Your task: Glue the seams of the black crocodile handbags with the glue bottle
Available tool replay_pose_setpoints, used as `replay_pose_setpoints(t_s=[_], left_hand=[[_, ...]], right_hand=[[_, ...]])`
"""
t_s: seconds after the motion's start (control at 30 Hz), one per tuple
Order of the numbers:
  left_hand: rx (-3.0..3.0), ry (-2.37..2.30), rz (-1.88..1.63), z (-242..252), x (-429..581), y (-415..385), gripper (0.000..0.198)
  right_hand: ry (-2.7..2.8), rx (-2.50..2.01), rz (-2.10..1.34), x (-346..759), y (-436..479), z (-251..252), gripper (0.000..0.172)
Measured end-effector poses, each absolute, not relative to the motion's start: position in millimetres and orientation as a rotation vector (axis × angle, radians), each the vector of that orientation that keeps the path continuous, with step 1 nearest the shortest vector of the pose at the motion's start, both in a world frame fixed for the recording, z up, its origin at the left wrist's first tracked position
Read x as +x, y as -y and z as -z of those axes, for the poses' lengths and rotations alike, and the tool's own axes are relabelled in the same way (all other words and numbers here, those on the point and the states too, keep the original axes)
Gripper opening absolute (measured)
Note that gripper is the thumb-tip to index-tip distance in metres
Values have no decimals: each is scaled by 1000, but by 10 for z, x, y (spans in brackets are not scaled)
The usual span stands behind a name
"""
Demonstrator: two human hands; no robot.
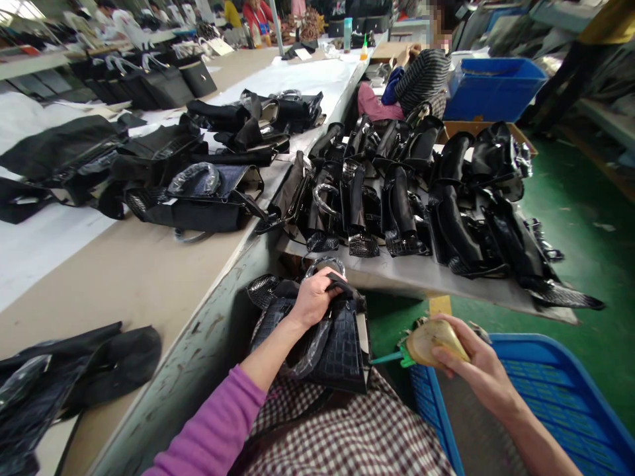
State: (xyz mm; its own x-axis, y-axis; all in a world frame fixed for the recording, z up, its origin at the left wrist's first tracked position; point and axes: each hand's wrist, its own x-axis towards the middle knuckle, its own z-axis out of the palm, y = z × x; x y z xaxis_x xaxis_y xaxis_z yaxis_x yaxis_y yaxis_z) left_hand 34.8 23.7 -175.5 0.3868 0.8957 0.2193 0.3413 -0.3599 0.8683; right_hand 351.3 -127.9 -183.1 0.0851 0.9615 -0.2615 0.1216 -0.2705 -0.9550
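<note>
A black crocodile-pattern handbag (342, 344) rests on my lap, over a checked apron (357, 430). Fingers of my left hand (315, 297) are closed on the bag's upper edge, close to its plastic-wrapped handle (325, 264). In my right hand (476, 354) is a yellowish squeeze glue bottle (434, 342), held on its side. Its thin green nozzle (389, 357) points left, with the tip at or very near the bag's right side edge. Whether the tip touches the bag, I cannot tell.
Several black bags (401, 205) lie in rows on a low table ahead. More bags (198, 198) cover the long worktable at left. A blue plastic basket (540, 340) stands at my right. Beyond the low table sit a co-worker (421, 79) and a blue bin (496, 86).
</note>
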Motion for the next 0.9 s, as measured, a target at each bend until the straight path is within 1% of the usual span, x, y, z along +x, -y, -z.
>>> replay_pose_setpoints(t_s=[0.13,0.3,0.43,0.67,0.9], left_hand=[[1899,-1070,-927,1747,345,-226,15],[1914,-1079,-928,1751,347,-220,12],[1920,-1082,-923,1765,350,-218,11],[1916,-1082,-922,1754,348,-210,11],[1913,-1082,-912,1741,349,-201,14]], right_hand=[[1035,-1532,-1289,3464,1351,1814,54],[959,-1515,-1299,3400,1427,1818,50],[927,-1519,-1319,3362,1486,1805,51],[889,-1502,-1346,3316,1517,1760,53],[846,-1454,-1378,3340,1534,1817,49]])
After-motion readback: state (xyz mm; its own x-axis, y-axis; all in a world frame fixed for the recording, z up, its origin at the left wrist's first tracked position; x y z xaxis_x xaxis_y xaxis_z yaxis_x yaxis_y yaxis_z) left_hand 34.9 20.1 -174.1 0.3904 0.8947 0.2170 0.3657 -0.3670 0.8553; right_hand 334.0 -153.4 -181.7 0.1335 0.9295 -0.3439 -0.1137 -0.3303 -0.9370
